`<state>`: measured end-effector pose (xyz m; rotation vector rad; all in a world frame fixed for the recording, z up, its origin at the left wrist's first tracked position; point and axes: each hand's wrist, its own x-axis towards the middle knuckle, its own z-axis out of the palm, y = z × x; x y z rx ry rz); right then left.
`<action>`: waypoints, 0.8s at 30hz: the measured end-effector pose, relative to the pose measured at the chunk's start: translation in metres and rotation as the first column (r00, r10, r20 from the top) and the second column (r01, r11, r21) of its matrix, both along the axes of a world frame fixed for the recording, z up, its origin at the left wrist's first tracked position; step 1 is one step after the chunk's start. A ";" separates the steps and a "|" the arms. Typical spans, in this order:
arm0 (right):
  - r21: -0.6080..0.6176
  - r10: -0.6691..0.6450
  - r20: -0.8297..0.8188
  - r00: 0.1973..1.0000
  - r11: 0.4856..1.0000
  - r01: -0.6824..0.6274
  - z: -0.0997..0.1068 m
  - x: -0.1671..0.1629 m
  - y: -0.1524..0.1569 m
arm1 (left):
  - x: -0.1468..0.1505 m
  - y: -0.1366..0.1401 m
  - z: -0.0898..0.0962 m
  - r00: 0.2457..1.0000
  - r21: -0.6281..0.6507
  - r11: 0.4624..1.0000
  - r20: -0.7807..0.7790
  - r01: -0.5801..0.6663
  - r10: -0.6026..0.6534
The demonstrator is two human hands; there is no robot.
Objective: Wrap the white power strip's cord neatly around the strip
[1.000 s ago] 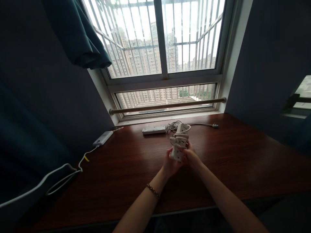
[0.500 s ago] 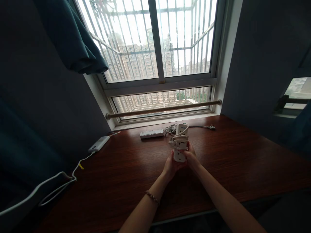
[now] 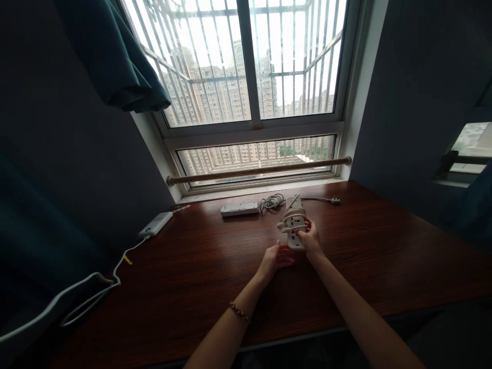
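My right hand (image 3: pixel 310 240) grips a white power strip (image 3: pixel 294 221) by its near end, with the strip's own cord wound around its middle. The strip points away from me, just above the dark wooden desk (image 3: pixel 215 287). My left hand (image 3: pixel 275 257) is off the strip, a little to its left and nearer me, fingers loosely apart and holding nothing. A beaded bracelet (image 3: pixel 241 312) sits on my left wrist.
A second white power strip (image 3: pixel 239 208) lies flat near the window with a coiled cord (image 3: pixel 271 202) and a plug (image 3: pixel 335 200) to the right. A power bank (image 3: pixel 156 224) with a white cable (image 3: pixel 92 284) sits at the left. A wooden rail (image 3: pixel 257 169) runs under the window.
My left hand has let go of the wound power strip and drawn back. My right hand has carried the strip slightly right and away from me.
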<state>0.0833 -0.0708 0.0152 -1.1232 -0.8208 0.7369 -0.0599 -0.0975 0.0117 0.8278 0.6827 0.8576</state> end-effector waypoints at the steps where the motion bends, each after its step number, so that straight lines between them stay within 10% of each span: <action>1: -0.025 -0.026 0.019 0.999 0.999 0.027 -0.002 0.009 0.001 | 0.000 0.000 0.000 1.000 0.025 1.000 -0.026 -0.011 0.011; 16: -0.369 -0.170 0.390 0.905 0.872 0.323 0.040 0.317 -0.048 | 0.003 -0.010 0.003 0.975 0.281 0.959 -0.219 0.027 0.037; 24: -0.476 -0.197 0.306 0.931 0.815 0.329 0.030 0.380 -0.074 | 0.002 -0.007 -0.001 0.967 0.335 0.940 -0.253 0.066 0.023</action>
